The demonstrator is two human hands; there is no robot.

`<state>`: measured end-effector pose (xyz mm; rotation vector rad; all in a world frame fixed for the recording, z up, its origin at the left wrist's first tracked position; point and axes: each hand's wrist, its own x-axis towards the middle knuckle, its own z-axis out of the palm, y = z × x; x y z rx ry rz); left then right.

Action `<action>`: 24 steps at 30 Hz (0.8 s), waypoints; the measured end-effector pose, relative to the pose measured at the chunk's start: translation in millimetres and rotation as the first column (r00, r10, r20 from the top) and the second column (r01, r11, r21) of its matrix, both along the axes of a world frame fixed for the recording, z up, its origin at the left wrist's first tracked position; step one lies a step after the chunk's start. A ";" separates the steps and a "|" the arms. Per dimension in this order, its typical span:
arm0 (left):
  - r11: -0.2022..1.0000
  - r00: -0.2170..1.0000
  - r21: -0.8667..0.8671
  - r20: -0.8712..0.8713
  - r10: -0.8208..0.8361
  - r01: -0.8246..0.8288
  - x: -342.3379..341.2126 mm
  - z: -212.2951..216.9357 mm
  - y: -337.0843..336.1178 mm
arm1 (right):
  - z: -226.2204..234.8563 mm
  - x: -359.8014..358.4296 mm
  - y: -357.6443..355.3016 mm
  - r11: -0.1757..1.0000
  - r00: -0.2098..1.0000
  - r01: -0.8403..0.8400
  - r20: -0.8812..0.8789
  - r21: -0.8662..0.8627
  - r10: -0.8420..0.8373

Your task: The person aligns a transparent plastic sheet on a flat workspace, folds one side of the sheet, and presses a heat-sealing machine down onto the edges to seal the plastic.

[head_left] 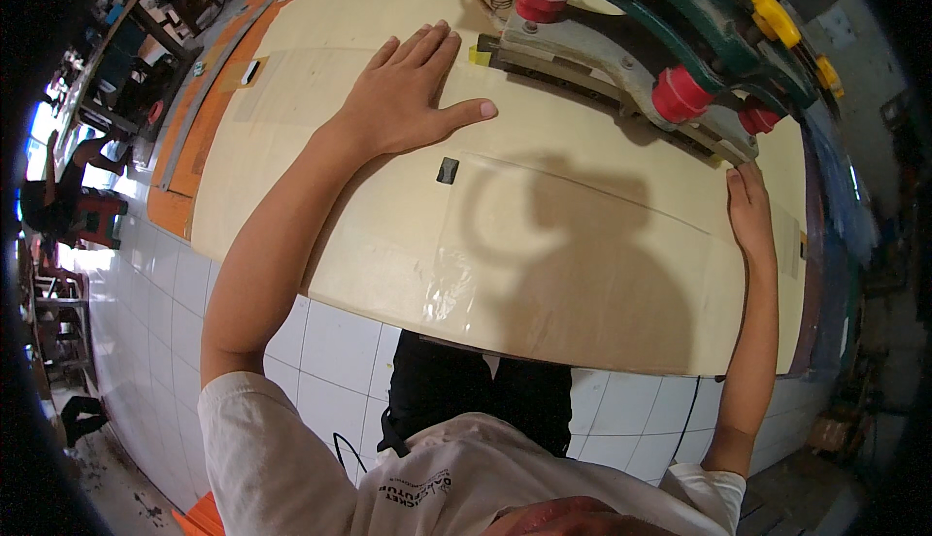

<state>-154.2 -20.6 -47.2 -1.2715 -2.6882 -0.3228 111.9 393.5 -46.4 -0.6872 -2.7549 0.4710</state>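
My left hand (408,99) lies flat on the cream-coloured tabletop (369,235), fingers stretched forward and thumb out to the right. It holds nothing. To its right is a green press-like machine (621,26) with red knobs and a long metal bar (573,89) low over the table. My right hand (749,208) rests by the right end of that bar, fingers extended forward and close together; its fingertips are partly hard to make out. A small dark block (448,170) sits on the table between my hands, near a clear plastic sheet (466,284).
Yellow knobs (773,16) stick out of the machine at the upper right. A small black-and-white piece (250,73) lies on the left of the table, beside a metal strip (214,89) on an orange border. Farther left, a person (63,191) sits on a red stool (97,217).
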 end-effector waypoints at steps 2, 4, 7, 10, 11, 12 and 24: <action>1.000 1.000 0.002 0.004 0.001 -0.001 0.6 1.0 -0.2 | 0.5 -0.1 -2.2 1.000 1.000 0.001 -0.012 -0.011 -0.001; 1.000 1.000 0.004 0.009 0.001 -0.001 1.2 1.9 -0.4 | 0.9 -0.1 -1.5 1.000 1.000 -0.005 -0.015 -0.008 0.005; 1.000 1.000 -0.004 0.004 -0.011 0.011 -0.6 1.5 0.7 | 7.0 -1.4 -8.2 0.999 0.999 -0.019 -0.026 -0.026 0.019; 1.000 1.000 -0.007 -0.007 -0.001 0.001 -0.7 -1.7 0.1 | 5.7 -1.9 -11.1 0.999 1.000 0.002 -0.023 -0.049 -0.003; 1.000 1.000 -0.011 -0.007 0.001 -0.001 -0.6 -1.1 0.3 | 5.1 -1.8 -10.5 0.999 0.999 0.034 -0.011 -0.041 -0.035; 1.000 1.000 -0.015 -0.006 0.004 -0.004 -0.6 -0.7 0.5 | 4.6 -1.4 -9.0 0.998 0.999 0.037 -0.013 -0.041 -0.037; 0.999 1.000 0.040 0.000 0.002 -0.002 -1.9 -2.1 0.0 | 4.1 -1.4 -6.4 0.997 0.994 -0.074 -0.087 -0.027 0.072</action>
